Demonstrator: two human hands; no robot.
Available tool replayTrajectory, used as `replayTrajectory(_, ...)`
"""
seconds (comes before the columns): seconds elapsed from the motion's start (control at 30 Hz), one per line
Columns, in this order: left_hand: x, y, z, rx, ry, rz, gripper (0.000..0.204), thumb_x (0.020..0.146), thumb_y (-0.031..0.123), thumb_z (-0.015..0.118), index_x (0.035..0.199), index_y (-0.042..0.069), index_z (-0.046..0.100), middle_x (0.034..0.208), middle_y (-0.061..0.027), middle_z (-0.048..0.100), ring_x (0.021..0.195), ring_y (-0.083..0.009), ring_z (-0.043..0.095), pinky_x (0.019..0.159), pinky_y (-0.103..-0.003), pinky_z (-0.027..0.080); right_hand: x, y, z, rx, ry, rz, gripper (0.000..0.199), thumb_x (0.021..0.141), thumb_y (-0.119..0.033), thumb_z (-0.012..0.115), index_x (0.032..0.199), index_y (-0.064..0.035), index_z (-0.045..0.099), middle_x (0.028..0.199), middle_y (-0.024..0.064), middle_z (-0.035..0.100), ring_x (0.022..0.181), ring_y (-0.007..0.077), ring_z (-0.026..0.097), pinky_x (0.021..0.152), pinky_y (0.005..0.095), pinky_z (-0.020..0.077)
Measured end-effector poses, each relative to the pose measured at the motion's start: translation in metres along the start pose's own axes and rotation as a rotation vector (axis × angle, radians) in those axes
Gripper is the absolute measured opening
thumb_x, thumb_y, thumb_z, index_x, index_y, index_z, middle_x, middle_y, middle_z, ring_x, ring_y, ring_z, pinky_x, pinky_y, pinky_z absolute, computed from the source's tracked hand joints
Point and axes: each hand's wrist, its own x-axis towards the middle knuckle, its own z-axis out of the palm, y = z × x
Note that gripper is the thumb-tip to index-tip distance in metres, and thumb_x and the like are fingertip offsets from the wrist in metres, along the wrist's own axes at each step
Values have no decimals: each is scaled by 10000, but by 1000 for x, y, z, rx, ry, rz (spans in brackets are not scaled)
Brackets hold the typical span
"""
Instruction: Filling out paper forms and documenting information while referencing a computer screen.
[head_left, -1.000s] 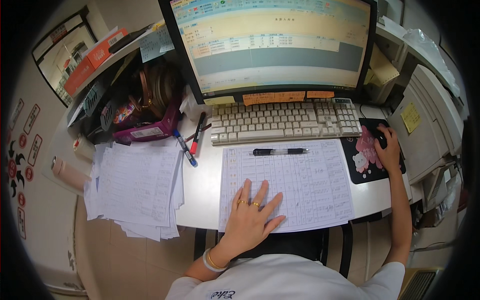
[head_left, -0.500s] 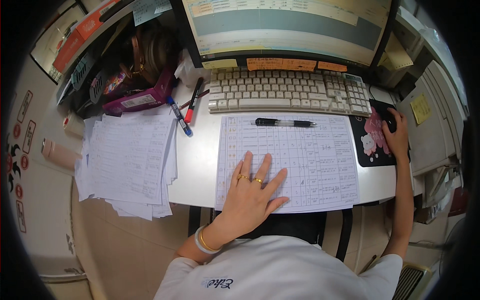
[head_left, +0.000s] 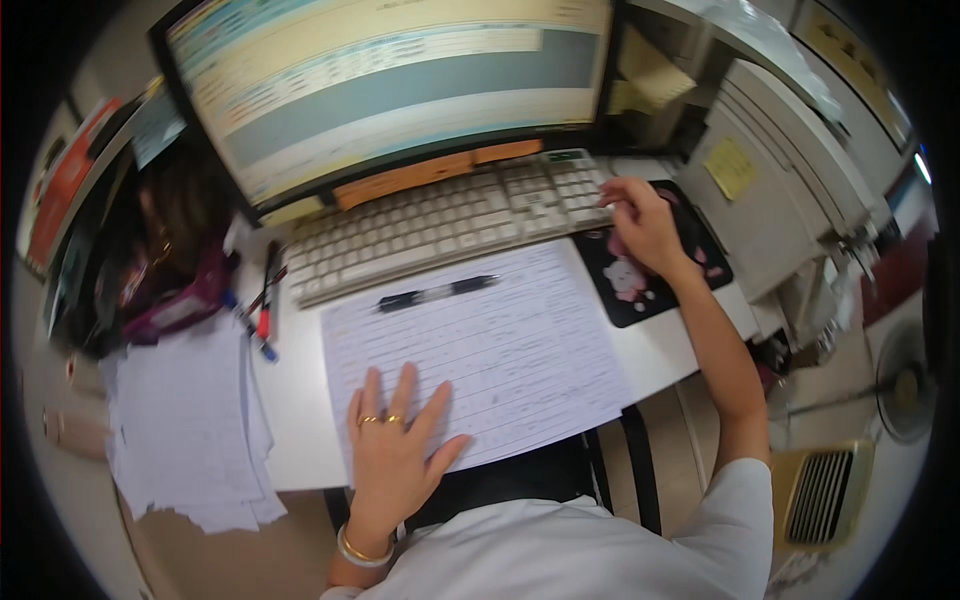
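White ruled form sheet (head_left: 480, 340) under flat open left hand (head_left: 395, 455), black pen (head_left: 435, 293) on top.

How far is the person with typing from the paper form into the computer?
Looks done: the printed form lies flat before the keyboard, and the monitor shows a filled table. In hand: the left hand presses on the form; the right hand is at the keyboard's right end. The side paper stack may remain.

The left hand (head_left: 392, 455) lies flat, fingers (head_left: 405, 390) spread; the right hand (head_left: 640, 222) reaches forward, fingers curled down.
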Motion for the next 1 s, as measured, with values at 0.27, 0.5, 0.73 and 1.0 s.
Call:
replayTrajectory(0.27,4,1,2,-14,23,-30,496,833,423,697,1271,199,630,1448,-156,441,1315,-482,346,1083,-572,241,-6,-18,4,-176,-54,-139,229,827,-8,504,1031,-6,608,1015,110,639,979,276,611,853,364,480)
replayTrajectory(0.5,6,3,0,-19,46,-39,492,832,398,700,1278,204,626,1450,-139,452,1344,-452,336,1092,-549,250,-7,-19,-4,-367,-79,-182,191,792,-31,548,965,-52,627,1016,106,643,1050,317,570,921,396,425)
replayTrajectory(0.73,4,-1,3,-41,66,-31,483,840,424,692,1271,218,628,1438,-147,464,1327,-455,361,1093,-545,256,3,-10,0,-178,-105,12,193,832,-20,527,1003,-28,616,1029,99,647,1038,308,576,930,396,421)
replayTrajectory(1.0,3,-1,3,-23,62,-26,486,841,431,688,1274,218,628,1433,-150,468,1322,-461,364,1088,-549,264,-1,-7,-3,-331,46,-83,164,835,-57,548,977,-24,623,1090,124,625,1050,303,564,946,390,416)
